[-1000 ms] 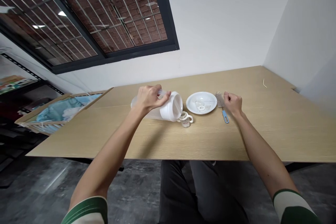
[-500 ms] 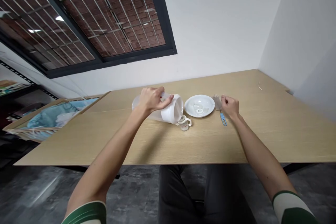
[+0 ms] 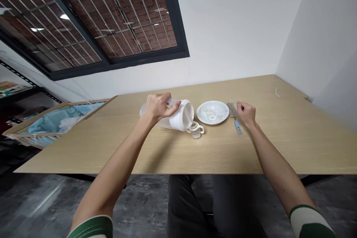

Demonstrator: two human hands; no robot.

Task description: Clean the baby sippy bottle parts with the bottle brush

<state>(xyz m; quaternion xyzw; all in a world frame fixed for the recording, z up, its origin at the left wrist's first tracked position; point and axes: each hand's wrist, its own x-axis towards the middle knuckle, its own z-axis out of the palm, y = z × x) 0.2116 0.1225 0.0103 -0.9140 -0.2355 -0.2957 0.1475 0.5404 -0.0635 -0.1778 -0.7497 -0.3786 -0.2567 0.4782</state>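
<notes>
My left hand (image 3: 158,108) is wrapped round the handle of a translucent pitcher with a white top (image 3: 182,116), tilted onto its side with its mouth toward the right. Just below that mouth stands a small clear cup with white handles (image 3: 196,130). To the right is a white plate (image 3: 199,114) with clear and white pieces on it. My right hand (image 3: 245,113) is closed in a fist beside a brush or strainer with a blue handle (image 3: 237,127); whether the fist holds anything is hidden.
A wooden table (image 3: 292,137) spans the view. At its left is a lined crate (image 3: 60,119) with blue cloth. A thin pale strip (image 3: 277,92) lies at the back right. A barred window and white walls rise behind.
The view has shifted slightly. The pitcher is still tilted in my left hand, and both hands keep nearly the same places.
</notes>
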